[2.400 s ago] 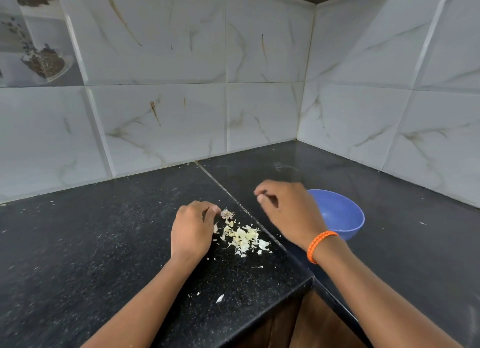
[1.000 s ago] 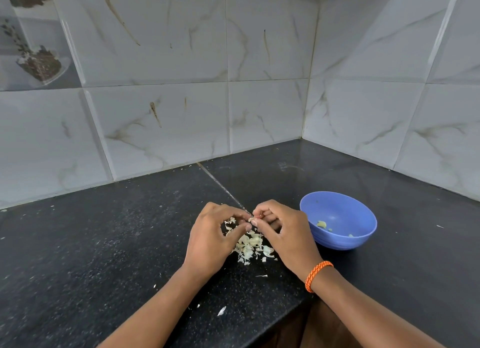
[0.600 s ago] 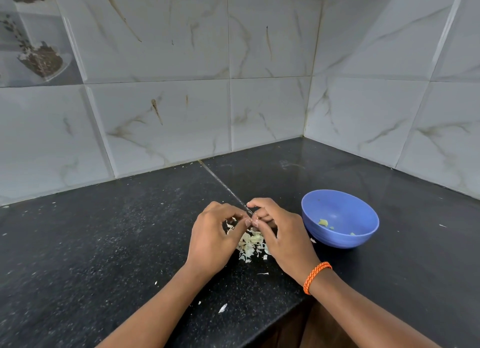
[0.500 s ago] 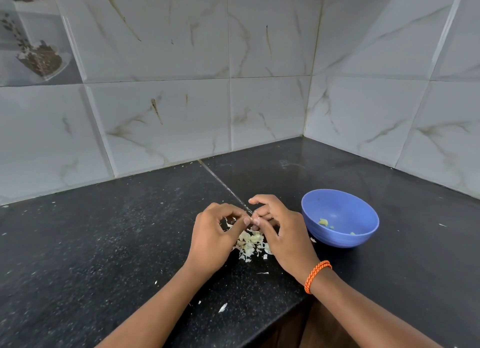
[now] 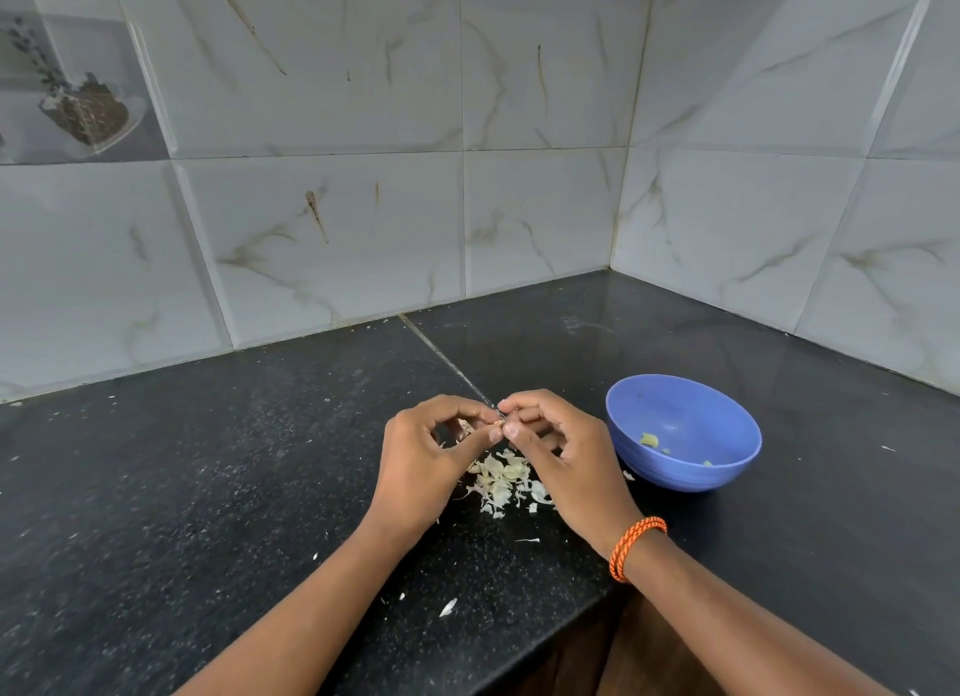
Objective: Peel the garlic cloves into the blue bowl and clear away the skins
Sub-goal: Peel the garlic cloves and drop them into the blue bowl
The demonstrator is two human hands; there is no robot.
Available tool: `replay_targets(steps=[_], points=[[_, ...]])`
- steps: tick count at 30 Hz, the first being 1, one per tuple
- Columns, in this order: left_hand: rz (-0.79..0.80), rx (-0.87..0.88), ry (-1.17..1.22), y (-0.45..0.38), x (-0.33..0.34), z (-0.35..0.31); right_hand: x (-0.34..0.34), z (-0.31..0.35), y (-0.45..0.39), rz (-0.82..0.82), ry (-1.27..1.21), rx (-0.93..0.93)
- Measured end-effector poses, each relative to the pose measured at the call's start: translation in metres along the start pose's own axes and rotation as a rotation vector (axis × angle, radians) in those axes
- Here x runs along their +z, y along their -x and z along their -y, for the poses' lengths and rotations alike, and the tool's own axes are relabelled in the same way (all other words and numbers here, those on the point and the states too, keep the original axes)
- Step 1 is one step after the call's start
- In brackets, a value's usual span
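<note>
Right now both hands are drawn together just below the middle of the frame, fingertips meeting over a tiny garlic clove [image 5: 498, 423] that is almost wholly hidden between them. The left hand [image 5: 423, 453] pinches it with thumb and forefinger curled in; the right hand [image 5: 558, 448] nips at it from the other side, apparently working the skin loose. Directly beneath them lies a loose heap of pale skins [image 5: 501, 482] on the black counter [image 5: 208, 487], with a few stray flakes [image 5: 448, 607] scattered toward the lower edge of the frame.

The blue bowl [image 5: 727, 466] sits just right of the right hand, holding only a few small pale bits.

The trouble I'd expect: the clove is small and probably slippery, so a hard pinch could shoot it onto the counter or into the skins, where it would be hard to pick out. The skins are feather-light; a quick sweep of a wrist could scatter them, or flick some into the bowl. The bowl is near the counter's front edge too, so a careless elbow could nudge it.
</note>
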State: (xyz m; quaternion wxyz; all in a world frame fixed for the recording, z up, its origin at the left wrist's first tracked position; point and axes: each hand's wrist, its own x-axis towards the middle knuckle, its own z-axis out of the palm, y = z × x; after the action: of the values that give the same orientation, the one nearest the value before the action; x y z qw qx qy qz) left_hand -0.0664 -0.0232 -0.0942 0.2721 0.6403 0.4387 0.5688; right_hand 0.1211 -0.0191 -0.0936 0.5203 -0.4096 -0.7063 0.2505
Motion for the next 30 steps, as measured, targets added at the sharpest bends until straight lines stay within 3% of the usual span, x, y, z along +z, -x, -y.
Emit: replay_targets(steps=[4, 9, 13, 16, 26, 30], points=[[0.015, -0.022, -0.040, -0.003, -0.005, 0.000, -0.003, 0.001, -0.004, -0.041, -0.031, 0.015], [-0.121, -0.196, -0.446, -0.019, -0.030, 0.013, -0.007, -0.011, -0.006, -0.076, 0.201, -0.018], [0.000, -0.305, -0.632, -0.014, -0.036, 0.021, -0.005, -0.021, -0.007, 0.015, 0.420, 0.003], [-0.009, -0.335, -0.673, -0.010, -0.030, 0.017, -0.002, -0.018, -0.006, 0.051, 0.447, 0.017], [0.053, -0.137, -0.862, -0.005, -0.022, 0.006, -0.005, -0.009, -0.007, 0.065, 0.475, 0.041], [0.119, -0.099, -0.911, -0.006, -0.022, 0.003, -0.013, 0.008, -0.012, 0.293, 0.746, 0.023]])
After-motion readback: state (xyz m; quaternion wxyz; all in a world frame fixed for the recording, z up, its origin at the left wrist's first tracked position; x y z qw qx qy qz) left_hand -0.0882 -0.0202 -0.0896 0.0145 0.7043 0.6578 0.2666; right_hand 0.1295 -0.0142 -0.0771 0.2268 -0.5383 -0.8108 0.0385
